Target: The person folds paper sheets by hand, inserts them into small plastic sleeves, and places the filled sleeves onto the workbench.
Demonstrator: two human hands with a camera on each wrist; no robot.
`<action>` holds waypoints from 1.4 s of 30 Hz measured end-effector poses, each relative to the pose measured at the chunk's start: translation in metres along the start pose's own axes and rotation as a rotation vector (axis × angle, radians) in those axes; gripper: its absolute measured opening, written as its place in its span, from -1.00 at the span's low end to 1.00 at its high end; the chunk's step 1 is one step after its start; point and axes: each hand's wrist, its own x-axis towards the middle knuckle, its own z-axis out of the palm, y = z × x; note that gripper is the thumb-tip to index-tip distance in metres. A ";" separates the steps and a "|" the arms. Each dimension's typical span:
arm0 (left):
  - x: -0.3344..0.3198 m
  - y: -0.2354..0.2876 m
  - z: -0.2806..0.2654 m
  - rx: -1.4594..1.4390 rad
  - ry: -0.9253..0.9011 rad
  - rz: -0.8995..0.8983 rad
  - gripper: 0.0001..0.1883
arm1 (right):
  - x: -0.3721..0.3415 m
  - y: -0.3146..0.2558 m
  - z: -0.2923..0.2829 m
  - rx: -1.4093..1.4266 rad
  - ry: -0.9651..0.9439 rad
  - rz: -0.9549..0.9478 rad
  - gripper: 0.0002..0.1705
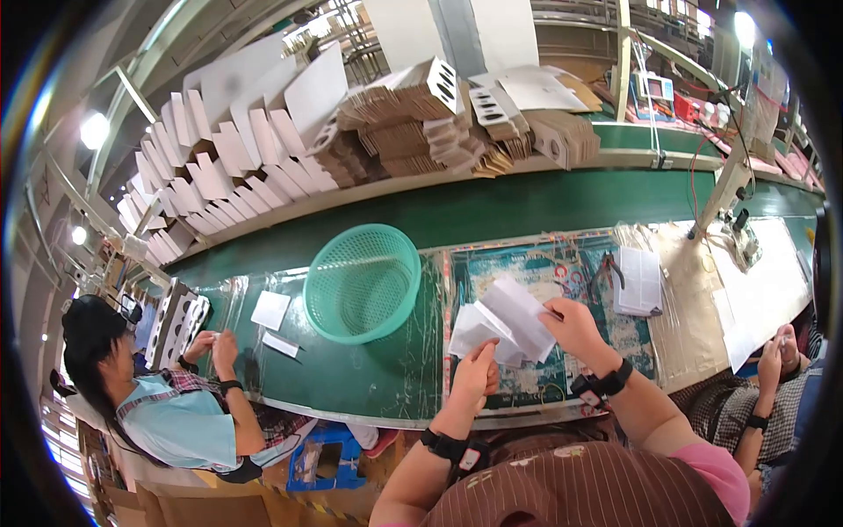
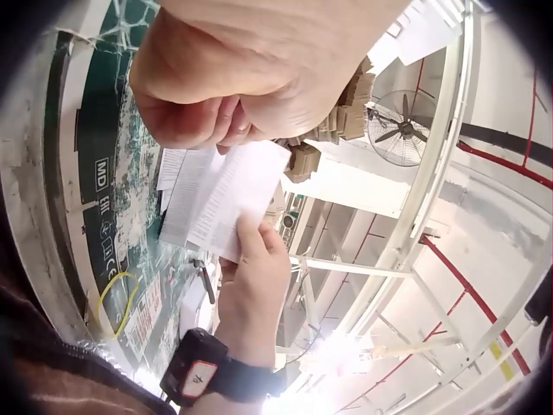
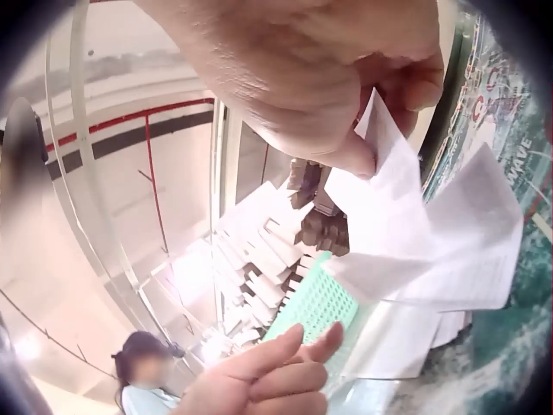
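Observation:
My right hand [image 1: 580, 329] pinches a folded printed paper sheet [image 1: 518, 309] by its right edge, thumb and fingers at the fold in the right wrist view. The sheet is creased and partly spread, tilted above more white papers [image 1: 471, 334] on the table. Just at the lower left of these papers is my left hand [image 1: 474, 378]. Its thumb and index finger stand apart with nothing between them in the right wrist view [image 3: 276, 376], while the other fingers curl loosely. In the left wrist view the printed text on the sheet [image 2: 216, 203] faces the camera.
A green plastic basket [image 1: 362, 285] stands left of the papers. Pliers [image 1: 606, 270] and a stack of printed leaflets [image 1: 637, 281] lie to the right. Cardboard pieces [image 1: 395, 132] are piled on the far shelf. People sit on both sides, one at the left [image 1: 176, 408].

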 end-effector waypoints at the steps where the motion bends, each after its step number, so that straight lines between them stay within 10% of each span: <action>1: 0.002 0.001 0.001 0.004 -0.003 0.016 -0.68 | 0.001 -0.003 -0.003 0.033 -0.060 0.066 -0.78; 12: 0.007 0.007 0.018 0.070 0.093 0.097 -0.69 | -0.010 -0.014 0.014 0.249 -0.146 -0.022 -0.77; 17: 0.007 0.007 0.020 0.034 0.143 0.137 -0.73 | -0.014 -0.009 0.024 0.745 -0.283 0.251 -0.78; 42: -0.013 0.023 0.015 -0.105 -0.079 0.104 -0.72 | -0.030 -0.030 0.022 0.383 -0.368 0.092 -0.83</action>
